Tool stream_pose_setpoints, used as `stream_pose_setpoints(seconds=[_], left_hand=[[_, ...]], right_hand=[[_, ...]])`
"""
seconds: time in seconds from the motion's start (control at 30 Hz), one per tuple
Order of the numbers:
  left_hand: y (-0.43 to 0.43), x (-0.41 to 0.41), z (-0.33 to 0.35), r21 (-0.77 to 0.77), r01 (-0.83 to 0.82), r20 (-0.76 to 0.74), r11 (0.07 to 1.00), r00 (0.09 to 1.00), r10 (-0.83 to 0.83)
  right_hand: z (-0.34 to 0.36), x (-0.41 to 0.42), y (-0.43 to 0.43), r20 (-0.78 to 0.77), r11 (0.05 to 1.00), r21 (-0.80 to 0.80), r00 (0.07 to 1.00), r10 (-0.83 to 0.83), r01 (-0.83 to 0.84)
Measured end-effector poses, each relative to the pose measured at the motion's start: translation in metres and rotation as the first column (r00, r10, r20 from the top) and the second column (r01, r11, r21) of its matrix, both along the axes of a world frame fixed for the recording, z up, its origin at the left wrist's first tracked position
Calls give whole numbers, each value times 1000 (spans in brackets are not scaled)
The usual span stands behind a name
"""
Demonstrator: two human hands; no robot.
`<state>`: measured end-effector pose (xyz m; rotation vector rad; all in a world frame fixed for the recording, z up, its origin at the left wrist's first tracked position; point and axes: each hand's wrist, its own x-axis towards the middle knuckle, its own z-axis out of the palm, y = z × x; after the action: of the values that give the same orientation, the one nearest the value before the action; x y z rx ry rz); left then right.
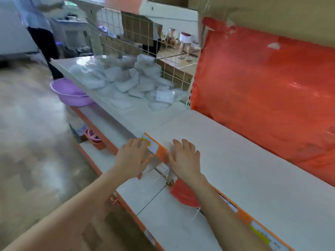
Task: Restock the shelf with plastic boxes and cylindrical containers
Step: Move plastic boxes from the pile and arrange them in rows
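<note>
Both hands hang at the front edge of the shelf (244, 169), fingers straight and a little spread, palms turned toward each other. Between them is what looks like a clear plastic box (159, 167), see-through and blurred, so its outline and long axis cannot be told for sure. The left hand (133, 156) and right hand (184, 156) seem to press its two sides rather than curl round it, so the grip is a flat two-palm squeeze, not a pinch. The right hand is over the white shelf board; the left is off the near edge, by the orange price strip (159, 147). Bare board stretches far and right from the grip, up to the red backing (262, 91), so I judge the next move to be a short push far-right and a set-down. Far left, a heap of white packs (126, 78) fills the next bay, and a purple basin (70, 93) stands below it
</note>
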<state>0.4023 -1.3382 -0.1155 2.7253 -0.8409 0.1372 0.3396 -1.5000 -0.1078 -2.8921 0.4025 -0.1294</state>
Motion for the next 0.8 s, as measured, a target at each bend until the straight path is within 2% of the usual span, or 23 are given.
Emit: stream_pose_setpoints(seconds=[0.23,0.5,0.8], left_hand=[[61,62,-13,44,-91,-38,995,995,93],[79,146,-23,55,-137,-59,989,988,140],[38,258,-9,69,-112,-22,991,993,114]], right_hand=[[-2,71,51,-4,996,9,996,85,-85],[-10,168,69,14,988,9,988,153,-153],[-6,253,45,67,996,67,997,47,-51]])
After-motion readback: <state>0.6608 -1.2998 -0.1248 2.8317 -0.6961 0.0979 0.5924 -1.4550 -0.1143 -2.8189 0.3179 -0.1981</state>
